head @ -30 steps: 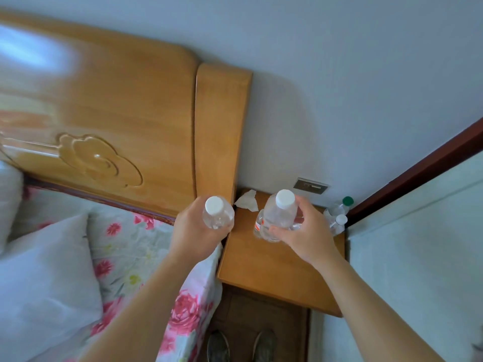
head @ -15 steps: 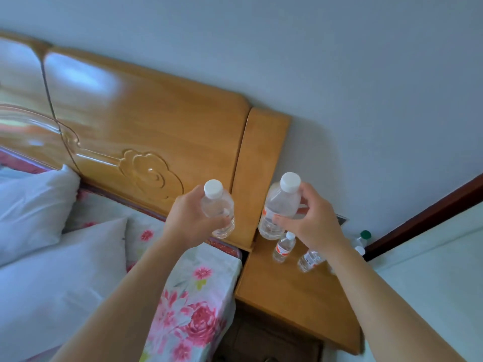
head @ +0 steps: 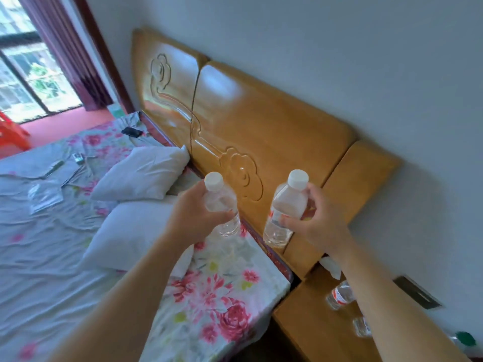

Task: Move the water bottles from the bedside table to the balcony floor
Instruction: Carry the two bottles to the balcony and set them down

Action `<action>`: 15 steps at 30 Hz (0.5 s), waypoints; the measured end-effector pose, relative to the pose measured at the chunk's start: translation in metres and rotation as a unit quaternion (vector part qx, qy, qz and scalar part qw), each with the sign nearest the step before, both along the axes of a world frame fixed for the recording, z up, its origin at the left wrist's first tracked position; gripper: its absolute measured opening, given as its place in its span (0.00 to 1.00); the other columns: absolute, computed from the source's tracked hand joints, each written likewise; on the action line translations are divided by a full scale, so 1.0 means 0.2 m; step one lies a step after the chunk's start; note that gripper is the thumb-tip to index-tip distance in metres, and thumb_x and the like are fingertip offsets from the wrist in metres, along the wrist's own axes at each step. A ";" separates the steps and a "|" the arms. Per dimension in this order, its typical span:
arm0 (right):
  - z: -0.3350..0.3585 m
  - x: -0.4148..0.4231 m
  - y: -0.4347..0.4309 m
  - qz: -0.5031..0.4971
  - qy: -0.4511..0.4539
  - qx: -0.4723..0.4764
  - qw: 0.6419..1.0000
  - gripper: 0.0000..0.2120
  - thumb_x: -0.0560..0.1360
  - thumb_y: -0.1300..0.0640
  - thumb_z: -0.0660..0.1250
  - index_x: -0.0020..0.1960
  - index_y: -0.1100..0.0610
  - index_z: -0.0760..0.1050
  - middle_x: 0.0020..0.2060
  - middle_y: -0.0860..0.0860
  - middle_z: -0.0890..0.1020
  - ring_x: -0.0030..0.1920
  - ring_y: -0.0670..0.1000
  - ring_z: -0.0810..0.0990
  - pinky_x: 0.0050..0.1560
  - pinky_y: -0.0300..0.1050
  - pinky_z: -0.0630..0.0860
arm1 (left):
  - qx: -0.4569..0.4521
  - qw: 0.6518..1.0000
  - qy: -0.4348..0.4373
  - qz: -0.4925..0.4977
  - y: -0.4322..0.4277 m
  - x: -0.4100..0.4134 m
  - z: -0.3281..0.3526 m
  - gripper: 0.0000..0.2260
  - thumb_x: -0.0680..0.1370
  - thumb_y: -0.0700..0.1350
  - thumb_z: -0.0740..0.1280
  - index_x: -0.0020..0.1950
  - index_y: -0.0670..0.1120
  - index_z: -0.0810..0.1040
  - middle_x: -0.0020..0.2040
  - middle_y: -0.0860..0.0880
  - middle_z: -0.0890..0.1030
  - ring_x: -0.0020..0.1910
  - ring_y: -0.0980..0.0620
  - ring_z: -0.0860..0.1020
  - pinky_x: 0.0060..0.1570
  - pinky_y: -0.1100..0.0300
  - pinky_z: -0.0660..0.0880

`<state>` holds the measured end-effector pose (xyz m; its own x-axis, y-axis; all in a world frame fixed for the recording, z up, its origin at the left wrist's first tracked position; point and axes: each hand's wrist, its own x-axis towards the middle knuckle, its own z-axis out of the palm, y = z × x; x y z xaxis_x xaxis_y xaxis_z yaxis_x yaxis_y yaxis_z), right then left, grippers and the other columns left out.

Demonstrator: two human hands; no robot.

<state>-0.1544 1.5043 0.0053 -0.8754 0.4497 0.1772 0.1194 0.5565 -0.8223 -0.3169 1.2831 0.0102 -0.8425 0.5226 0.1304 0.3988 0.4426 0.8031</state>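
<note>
A bed [head: 217, 296] in a crumpled floral sheet fills the lower left, backed by a glossy, carved wooden headboard [head: 274, 131]. Two plump white pillows [head: 141, 173] lie against it. The wooden bench [head: 308, 330] sits at lower right, cut off by the frame edge and crossed by the right forearm.

The left hand [head: 193, 220] curls its fingers round a clear plastic water bottle [head: 222, 202] with a white screw cap, holding it upright over the bed's edge; the hand hides much of the bottle's body. The right hand [head: 318, 226] grips a red-labelled water bottle [head: 285, 207], also white-capped, thumb across the front and fingers behind, up in front of the headboard. Both are off the bench.

On the bench sit two smaller bottles [head: 339, 296], half hidden behind the forearm, and a crumpled white tissue [head: 332, 267]. A green cap [head: 465, 338] in the corner is blurred; what it closes is hard to make out.
</note>
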 end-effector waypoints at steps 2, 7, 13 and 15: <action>-0.01 -0.08 -0.05 0.038 -0.001 0.007 0.999 0.32 0.65 0.43 0.80 0.64 0.38 0.67 0.52 0.37 0.78 0.52 0.45 0.80 0.48 0.48 0.82 | -0.008 0.999 0.013 0.048 -0.11 0.01 0.00 0.22 0.61 0.56 0.82 0.50 0.56 0.78 0.42 0.57 0.82 0.43 0.59 0.80 0.42 0.61 0.74; -0.02 -0.26 -0.23 0.134 0.001 0.010 0.991 0.34 0.64 0.45 0.80 0.65 0.42 0.68 0.52 0.40 0.79 0.49 0.45 0.81 0.45 0.43 0.82 | -0.011 0.987 0.038 0.159 -0.42 0.06 0.00 0.23 0.60 0.55 0.83 0.50 0.54 0.78 0.41 0.57 0.82 0.41 0.57 0.80 0.41 0.60 0.75; 0.06 -0.46 -0.55 0.238 -0.001 -0.013 0.971 0.35 0.63 0.44 0.81 0.66 0.43 0.69 0.51 0.40 0.80 0.49 0.45 0.82 0.46 0.42 0.82 | 0.022 0.962 0.036 0.271 -0.83 0.18 0.07 0.22 0.61 0.52 0.84 0.50 0.57 0.78 0.41 0.58 0.84 0.41 0.61 0.81 0.43 0.64 0.76; 0.09 -0.52 -0.72 0.268 0.016 -0.010 0.963 0.35 0.63 0.47 0.82 0.64 0.44 0.69 0.50 0.40 0.80 0.47 0.44 0.82 0.44 0.38 0.81 | 0.034 0.950 0.043 0.306 -1.00 0.24 0.08 0.23 0.61 0.49 0.84 0.51 0.58 0.78 0.42 0.59 0.84 0.41 0.62 0.82 0.44 0.63 0.77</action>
